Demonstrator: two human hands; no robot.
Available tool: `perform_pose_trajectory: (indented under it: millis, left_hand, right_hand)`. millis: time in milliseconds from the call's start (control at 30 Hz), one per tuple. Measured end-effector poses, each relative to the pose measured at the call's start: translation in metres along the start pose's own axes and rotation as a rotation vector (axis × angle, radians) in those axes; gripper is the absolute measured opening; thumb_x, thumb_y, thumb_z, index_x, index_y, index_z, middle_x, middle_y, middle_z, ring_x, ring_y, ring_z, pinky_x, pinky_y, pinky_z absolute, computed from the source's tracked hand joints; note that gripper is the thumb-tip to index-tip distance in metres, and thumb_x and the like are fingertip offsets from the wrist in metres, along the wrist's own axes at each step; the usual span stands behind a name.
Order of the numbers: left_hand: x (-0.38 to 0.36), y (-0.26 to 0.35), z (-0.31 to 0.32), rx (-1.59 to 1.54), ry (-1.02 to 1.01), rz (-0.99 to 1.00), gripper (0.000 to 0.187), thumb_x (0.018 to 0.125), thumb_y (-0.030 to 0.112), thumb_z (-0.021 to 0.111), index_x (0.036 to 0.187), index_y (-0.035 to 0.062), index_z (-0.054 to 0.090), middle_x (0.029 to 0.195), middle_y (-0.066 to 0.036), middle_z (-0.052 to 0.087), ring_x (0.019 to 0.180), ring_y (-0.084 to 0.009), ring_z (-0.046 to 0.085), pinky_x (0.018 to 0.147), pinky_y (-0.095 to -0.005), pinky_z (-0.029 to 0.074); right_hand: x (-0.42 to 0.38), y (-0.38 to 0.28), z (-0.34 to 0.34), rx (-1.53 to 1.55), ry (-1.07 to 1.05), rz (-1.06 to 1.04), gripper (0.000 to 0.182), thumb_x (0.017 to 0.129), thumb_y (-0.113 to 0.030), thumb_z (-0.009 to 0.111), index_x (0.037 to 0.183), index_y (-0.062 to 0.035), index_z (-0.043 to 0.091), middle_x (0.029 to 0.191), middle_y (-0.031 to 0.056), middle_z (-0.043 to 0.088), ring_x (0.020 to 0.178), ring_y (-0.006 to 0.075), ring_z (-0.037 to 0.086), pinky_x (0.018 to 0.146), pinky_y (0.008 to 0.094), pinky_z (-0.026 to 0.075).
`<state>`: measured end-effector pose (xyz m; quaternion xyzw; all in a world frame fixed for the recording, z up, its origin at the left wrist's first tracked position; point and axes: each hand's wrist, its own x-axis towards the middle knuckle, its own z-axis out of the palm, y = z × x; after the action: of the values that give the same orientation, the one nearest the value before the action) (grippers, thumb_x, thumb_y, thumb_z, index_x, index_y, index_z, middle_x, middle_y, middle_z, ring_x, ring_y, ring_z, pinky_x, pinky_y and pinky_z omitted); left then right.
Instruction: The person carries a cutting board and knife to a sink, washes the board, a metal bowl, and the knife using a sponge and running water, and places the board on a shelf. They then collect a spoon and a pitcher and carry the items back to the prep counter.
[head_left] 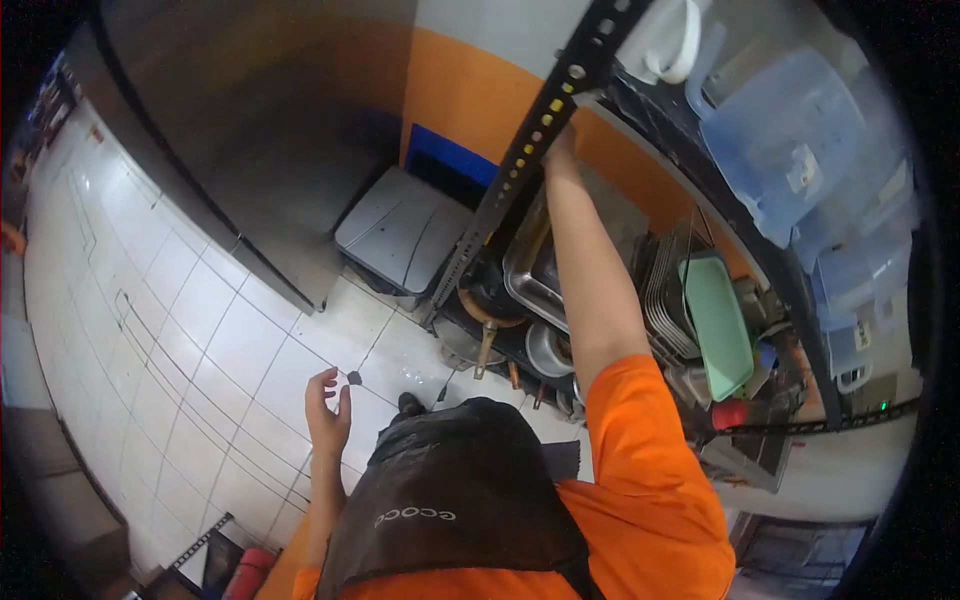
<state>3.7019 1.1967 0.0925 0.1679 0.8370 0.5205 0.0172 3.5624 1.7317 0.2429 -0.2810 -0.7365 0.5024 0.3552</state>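
Observation:
My left hand (328,410) hangs over the tiled floor, fingers loosely bent and thumb apart from them. Just past its fingertips in this view is a small dark piece (354,378). My right arm stretches far up into a metal rack, and only part of my right hand (561,145) shows by the perforated upright (540,125); its fingers are hidden there. Below that arm, the rack holds a steel tray (522,275), a pan with a wooden handle (486,345) and a metal pot (546,352).
A green tray (718,325) leans by stacked metal trays (668,290) on the right. Clear plastic jugs (785,140) fill the upper shelf. A grey lidded box (405,230) stands left of the rack, near a large metal panel (260,110). White floor tiles (215,340) extend leftward.

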Motion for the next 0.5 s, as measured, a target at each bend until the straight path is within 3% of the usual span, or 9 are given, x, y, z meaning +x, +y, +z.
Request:
perform_pose_trajectory:
  millis: [33, 100, 133, 200, 333, 367, 400, 467, 500]
  left_hand:
    - [0.001, 0.002, 0.000, -0.007, -0.007, 0.003, 0.034, 0.084, -0.002, 0.065, 0.117, 0.0038, 0.059, 0.106, -0.010, 0.062, 0.093, -0.0218, 0.060, 0.076, -0.0326, 0.050]
    - [0.002, 0.004, 0.001, -0.008, -0.027, 0.003, 0.034, 0.084, -0.002, 0.065, 0.117, 0.0036, 0.059, 0.107, -0.010, 0.062, 0.093, -0.0215, 0.060, 0.076, -0.0326, 0.050]
    - [0.003, 0.006, 0.003, -0.010, -0.034, 0.002, 0.034, 0.084, -0.002, 0.065, 0.117, 0.0035, 0.059, 0.107, -0.010, 0.062, 0.093, -0.0214, 0.060, 0.077, -0.0326, 0.049]
    - [0.004, 0.012, 0.005, -0.012, -0.054, 0.003, 0.034, 0.084, -0.002, 0.065, 0.117, 0.0036, 0.059, 0.108, -0.010, 0.062, 0.093, -0.0211, 0.060, 0.077, -0.0325, 0.049]
    - [-0.003, 0.010, 0.017, 0.002, -0.111, 0.011, 0.036, 0.084, -0.002, 0.065, 0.118, 0.0036, 0.057, 0.109, -0.010, 0.062, 0.093, -0.0213, 0.060, 0.077, -0.0327, 0.049]
    - [-0.007, 0.008, 0.022, 0.014, -0.139, -0.002, 0.037, 0.084, -0.002, 0.066, 0.119, 0.0036, 0.057, 0.109, -0.010, 0.062, 0.092, -0.0214, 0.060, 0.077, -0.0329, 0.050]
    - [-0.011, 0.007, 0.029, 0.025, -0.168, -0.013, 0.037, 0.083, -0.002, 0.066, 0.119, 0.0037, 0.056, 0.109, -0.010, 0.062, 0.092, -0.0215, 0.060, 0.077, -0.0330, 0.050]
    - [-0.022, 0.001, 0.048, 0.070, -0.264, 0.072, 0.040, 0.081, -0.001, 0.068, 0.120, 0.0033, 0.056, 0.106, -0.012, 0.063, 0.087, -0.0244, 0.061, 0.076, -0.0334, 0.050]
    - [-0.029, -0.003, 0.060, 0.081, -0.324, 0.146, 0.041, 0.081, 0.000, 0.069, 0.119, 0.0029, 0.055, 0.104, -0.013, 0.063, 0.086, -0.0252, 0.061, 0.075, -0.0338, 0.050]
  right_hand:
    - [0.011, 0.014, 0.006, 0.076, 0.015, -0.010, 0.052, 0.103, -0.044, 0.033, 0.116, -0.0015, 0.060, 0.105, 0.0150, 0.069, 0.096, 0.0280, 0.067, 0.082, 0.0416, 0.052]
    - [-0.004, -0.015, 0.007, 0.068, 0.031, 0.009, 0.031, 0.098, -0.031, 0.048, 0.107, -0.0043, 0.062, 0.093, 0.0059, 0.069, 0.081, 0.0175, 0.067, 0.069, 0.0327, 0.054]
    - [-0.026, -0.044, 0.005, 0.237, -0.036, 0.117, 0.043, 0.099, -0.039, 0.046, 0.110, 0.0001, 0.060, 0.102, 0.0156, 0.069, 0.090, 0.0318, 0.068, 0.079, 0.0430, 0.051]
    - [-0.014, -0.027, -0.002, -0.512, -0.057, -0.183, 0.046, 0.095, -0.037, 0.053, 0.110, 0.0061, 0.059, 0.106, 0.0234, 0.067, 0.097, 0.0390, 0.065, 0.083, 0.0463, 0.051]
    - [-0.043, -0.015, -0.025, -0.415, 0.152, -0.181, 0.055, 0.093, -0.036, 0.057, 0.122, 0.0105, 0.054, 0.119, 0.0303, 0.059, 0.113, 0.0459, 0.056, 0.097, 0.0493, 0.045]
    - [-0.065, -0.017, -0.036, -0.500, 0.194, -0.191, 0.047, 0.096, -0.034, 0.056, 0.129, -0.0002, 0.052, 0.117, 0.0189, 0.063, 0.104, 0.0320, 0.064, 0.087, 0.0397, 0.052]
    - [-0.081, -0.005, -0.054, -0.300, 0.057, -0.124, 0.046, 0.099, -0.030, 0.054, 0.135, -0.0019, 0.049, 0.121, 0.0148, 0.062, 0.104, 0.0242, 0.064, 0.081, 0.0348, 0.055]
    - [-0.164, -0.046, -0.101, 0.006, -0.126, -0.082, 0.035, 0.100, -0.021, 0.055, 0.129, -0.0004, 0.054, 0.112, 0.0106, 0.064, 0.098, 0.0166, 0.063, 0.073, 0.0303, 0.056]
    - [-0.196, -0.045, -0.124, 0.111, -0.122, -0.200, 0.029, 0.096, -0.018, 0.059, 0.119, -0.0010, 0.063, 0.098, 0.0086, 0.070, 0.082, 0.0125, 0.065, 0.074, 0.0286, 0.053]
